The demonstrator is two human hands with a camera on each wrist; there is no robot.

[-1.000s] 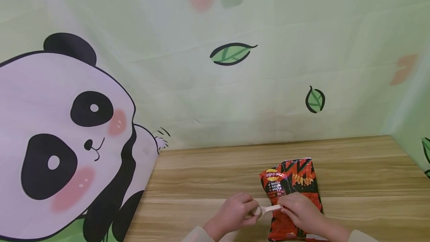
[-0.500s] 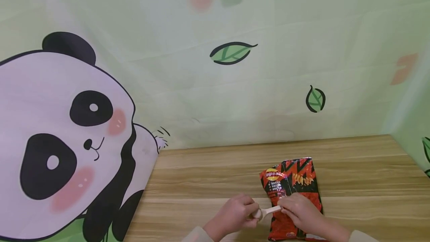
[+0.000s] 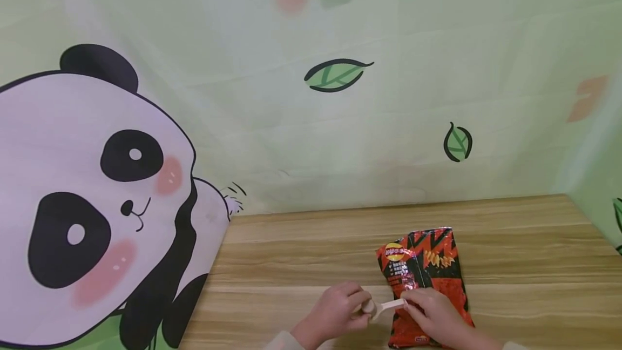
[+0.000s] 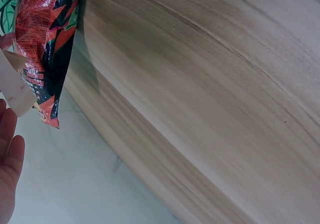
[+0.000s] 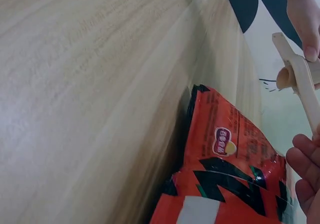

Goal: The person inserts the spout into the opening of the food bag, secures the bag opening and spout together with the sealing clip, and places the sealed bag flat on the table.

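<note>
Since little has shifted, two-handed hold looks steady. Head: left hand [image 3: 335, 311] pinches stick [image 3: 387, 305] at five o'clock, right hand [image 3: 438, 316] pinches its other end over bag [image 3: 437, 271]. Left wrist: stick nine o'clock. Right wrist: stick near three, bag five.

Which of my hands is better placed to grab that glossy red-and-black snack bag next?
Likely the right hand: in the head view it overlaps the snack bag, while the left hand sits off to the bag's left. The right pinches a pale wooden piece, though, and should release that first.
</note>
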